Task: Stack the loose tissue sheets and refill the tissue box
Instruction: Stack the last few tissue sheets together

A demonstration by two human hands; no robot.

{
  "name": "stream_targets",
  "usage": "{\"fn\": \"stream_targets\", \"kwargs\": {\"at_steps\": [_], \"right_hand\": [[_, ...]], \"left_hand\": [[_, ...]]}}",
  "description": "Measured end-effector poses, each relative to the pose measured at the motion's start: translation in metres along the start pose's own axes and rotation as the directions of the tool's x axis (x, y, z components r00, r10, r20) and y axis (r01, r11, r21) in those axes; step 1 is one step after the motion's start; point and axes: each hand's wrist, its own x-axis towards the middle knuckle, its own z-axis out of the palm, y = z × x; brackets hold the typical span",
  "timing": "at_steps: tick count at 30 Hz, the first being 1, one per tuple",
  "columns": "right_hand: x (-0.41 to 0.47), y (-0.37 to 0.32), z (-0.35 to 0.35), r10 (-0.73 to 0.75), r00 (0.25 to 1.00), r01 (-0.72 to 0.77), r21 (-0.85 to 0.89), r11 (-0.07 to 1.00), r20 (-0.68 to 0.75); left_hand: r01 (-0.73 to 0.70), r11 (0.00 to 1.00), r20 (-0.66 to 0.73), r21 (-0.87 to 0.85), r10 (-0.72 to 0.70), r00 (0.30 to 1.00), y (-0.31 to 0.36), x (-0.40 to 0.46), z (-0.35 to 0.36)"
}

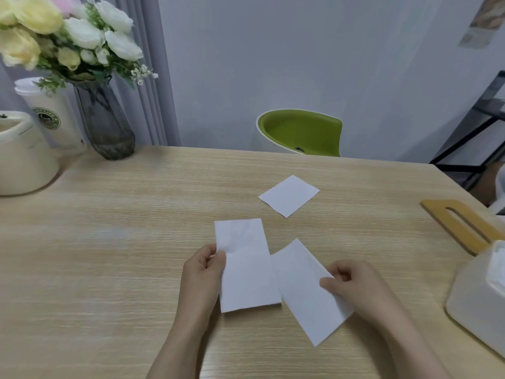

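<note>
Tissue sheets were what I had in hand: my left hand [205, 265] pinched the left edge of one folded sheet [246, 266], thumb on top and fingers curled under, while my right hand [347, 280] pinched the right edge of a second sheet [306, 291]. Both lay near me on the wooden table [123, 242], their inner corners just meeting. A third sheet [289, 196] sat apart, farther toward the table's middle, untouched.

I judged them nearly weightless, limp and easy to crease or tear, so an edge pinch with light pressure seemed the right hold; sliding them flat would likely keep them from flopping.

The left sheet's long axis ran almost straight away from me, tilting slightly left. The right one's slanted from far-left to near-right. The far sheet sat turned like a diamond.

The tissue box [481, 296] stood at my right, open-topped with tissue showing inside, its wooden lid [461, 225] lying just behind it.
</note>
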Motion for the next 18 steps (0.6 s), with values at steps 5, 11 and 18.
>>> {"fn": "stream_targets", "kwargs": {"at_steps": [5, 11, 18], "right_hand": [[-0.016, 0.014, 0.004, 0.019, 0.993, -0.008, 0.095, 0.995, -0.119], [-0.026, 0.004, 0.0, 0.115, 0.963, 0.047, 0.567, 0.822, -0.246], [-0.033, -0.03, 0.016, 0.102, 0.988, 0.016, 0.739, 0.674, -0.114]], "left_hand": [[0.054, 0.998, 0.052, -0.028, -0.053, 0.997, 0.0, -0.003, 0.001], [0.055, 0.998, 0.085, 0.0, -0.055, 0.995, -0.001, -0.004, 0.003], [0.068, 0.998, 0.151, -0.012, -0.065, 0.986, -0.002, -0.009, 0.011]]}}
